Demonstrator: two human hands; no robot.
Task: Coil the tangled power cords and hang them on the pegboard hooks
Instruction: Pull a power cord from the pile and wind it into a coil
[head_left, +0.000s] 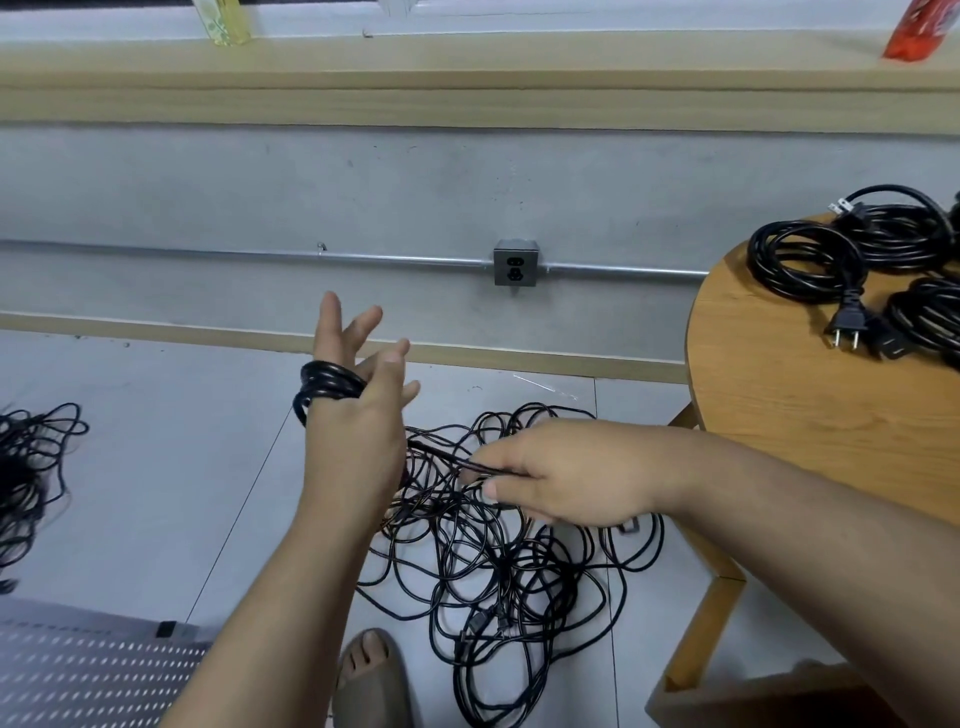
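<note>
The grey tiled floor (171, 467) takes up most of what I see, with a bare concrete wall (363, 197) running across at twelve o'clock. At three o'clock stands a round wooden surface (810, 415). Dead centre, spreading toward six o'clock, the tangled cords (498, 571) lie in a loose black heap on the floor. A white pegboard (78, 670) lies flat at about seven o'clock, and a second tangle (31, 467) sits at the nine o'clock edge. On the surface, up at two o'clock, several coiled cords (810, 260) rest side by side, plugs sticking out.

The person's left hand (358, 436) is raised just left of centre, its fingers (330, 322) spread straight and gripping nothing; a small coil (324, 387) of black cord is wrapped around the hand. The right hand (566, 473), at about four o'clock from it, has its fingers (491, 460) curled and pinching a cord strand (441, 457) that stretches between the two hands above the heap.

A metal outlet (514, 263) sits on the wall toward one o'clock.
</note>
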